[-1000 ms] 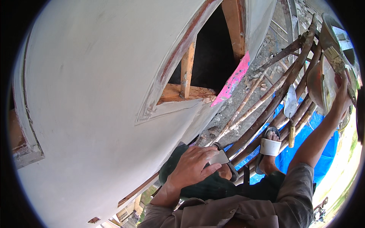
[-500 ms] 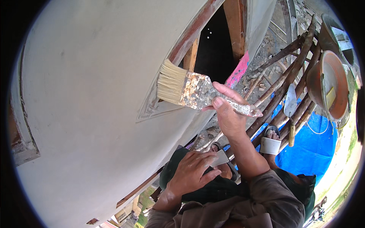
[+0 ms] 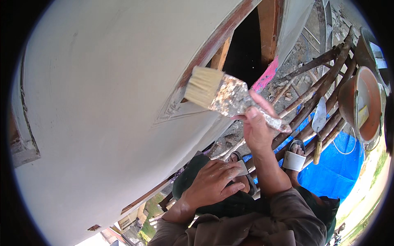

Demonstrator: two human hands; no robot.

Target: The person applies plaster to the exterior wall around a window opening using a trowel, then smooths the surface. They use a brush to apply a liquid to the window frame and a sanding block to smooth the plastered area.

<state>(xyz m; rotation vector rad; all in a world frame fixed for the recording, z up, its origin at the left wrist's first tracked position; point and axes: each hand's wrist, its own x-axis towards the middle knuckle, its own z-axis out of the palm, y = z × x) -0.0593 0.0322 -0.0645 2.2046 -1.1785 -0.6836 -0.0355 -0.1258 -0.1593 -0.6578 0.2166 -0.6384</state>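
Note:
My right hand (image 3: 258, 125) grips a wide paintbrush (image 3: 234, 96) by its paint-crusted handle, thumb on top. The pale bristles point left, in front of the lower corner of a window opening (image 3: 244, 53) in the plastered wall (image 3: 98, 90). The brush is slightly blurred, and I cannot tell whether its bristles touch the wall. Below and left of it, my left hand (image 3: 215, 180) holds nothing. Its fingers lie stretched out over my dark-clothed leg, near one of my sandals (image 3: 242, 169).
I stand on a platform of wooden poles (image 3: 303, 100). A trowel (image 3: 319, 117) with a wooden handle lies on the poles. To the right are an orange-brown basin (image 3: 344, 98) and another basin (image 3: 363, 49). Blue tarp (image 3: 332, 172) spreads below; rubble (image 3: 289, 92) covers the ground.
The view has shifted a little, moving the window and poles rightward. My right hand and the brush have moved right and slightly down in the picture. My left hand stays nearly in place.

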